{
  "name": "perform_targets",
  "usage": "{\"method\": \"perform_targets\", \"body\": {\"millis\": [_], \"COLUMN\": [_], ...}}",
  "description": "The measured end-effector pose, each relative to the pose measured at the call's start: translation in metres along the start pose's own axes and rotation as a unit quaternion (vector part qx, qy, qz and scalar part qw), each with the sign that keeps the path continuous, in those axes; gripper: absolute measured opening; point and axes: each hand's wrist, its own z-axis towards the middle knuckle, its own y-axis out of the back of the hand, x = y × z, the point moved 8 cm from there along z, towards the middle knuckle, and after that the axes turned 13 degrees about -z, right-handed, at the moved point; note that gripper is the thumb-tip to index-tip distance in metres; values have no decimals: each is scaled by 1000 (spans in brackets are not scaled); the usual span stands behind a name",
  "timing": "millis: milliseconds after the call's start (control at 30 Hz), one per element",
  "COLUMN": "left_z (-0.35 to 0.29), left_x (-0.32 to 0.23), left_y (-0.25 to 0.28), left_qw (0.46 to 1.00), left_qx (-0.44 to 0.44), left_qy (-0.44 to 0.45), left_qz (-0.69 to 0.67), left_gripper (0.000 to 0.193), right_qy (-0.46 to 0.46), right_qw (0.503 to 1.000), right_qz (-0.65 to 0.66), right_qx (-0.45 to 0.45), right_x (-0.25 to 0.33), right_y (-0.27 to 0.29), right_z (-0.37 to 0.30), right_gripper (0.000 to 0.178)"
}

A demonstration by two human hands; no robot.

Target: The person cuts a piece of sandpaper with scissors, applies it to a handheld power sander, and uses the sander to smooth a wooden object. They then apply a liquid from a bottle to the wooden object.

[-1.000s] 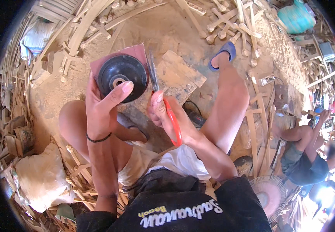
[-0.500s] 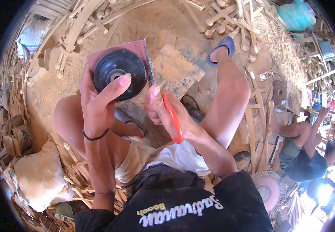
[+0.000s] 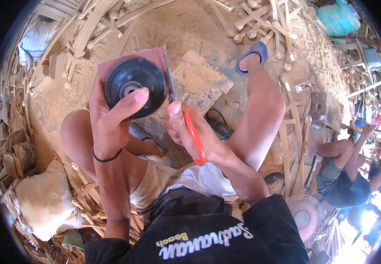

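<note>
My left hand (image 3: pixel 111 123) grips a round black backing pad (image 3: pixel 148 79), its thumb pressed near the pad's centre hole. Behind the pad lies a squarish sheet of reddish-brown sandpaper (image 3: pixel 156 54), whose corners stick out past the round edge. The fingers of that hand are mostly hidden beneath. Scissors with red-orange handles (image 3: pixel 194 137) are in my right hand (image 3: pixel 208 136), thumb on top. Their blade (image 3: pixel 170 86) runs along the sheet's right edge, close beside the pad. Whether the blades are apart cannot be made out.
A flat wooden board (image 3: pixel 201 79) lies on the dusty floor ahead. Carved wooden pieces (image 3: pixel 261 24) are piled at the far side. A dark power tool (image 3: pixel 220 128) rests by my right leg. To the right are a fan (image 3: pixel 305 218) and another seated person (image 3: pixel 344 176).
The pad and sandpaper have shifted slightly left and down. My right hand and the scissors have dropped a little, with the blade still along the sheet's edge.
</note>
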Motion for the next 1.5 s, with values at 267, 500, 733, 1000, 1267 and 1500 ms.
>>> {"method": "perform_targets", "body": {"millis": [267,500,733,1000,1267,1500], "left_z": [2,2,4,7,2,2], "left_x": [-2,-2,-2,-4,5,-2], "left_y": [0,-7,-5,-2,18,10], "left_qw": [999,999,996,991,991,977], "left_qx": [31,25,57,91,70,141], "left_qy": [6,30,55,76,104,124], "left_qz": [35,12,30,70,55,99], "left_gripper": [55,55,55,55,56,52], "right_qy": [-17,25,-48,-5,-90,-14], "right_qw": [998,997,997,997,987,996], "right_qz": [51,69,43,73,110,57], "right_qx": [30,6,37,18,80,69], "right_x": [-2,8,-14,-7,-18,0], "right_y": [-4,-2,-3,-8,-18,-21], "right_z": [-2,0,-6,-3,-9,-5], "right_gripper": [59,59,58,59,61,61]}}
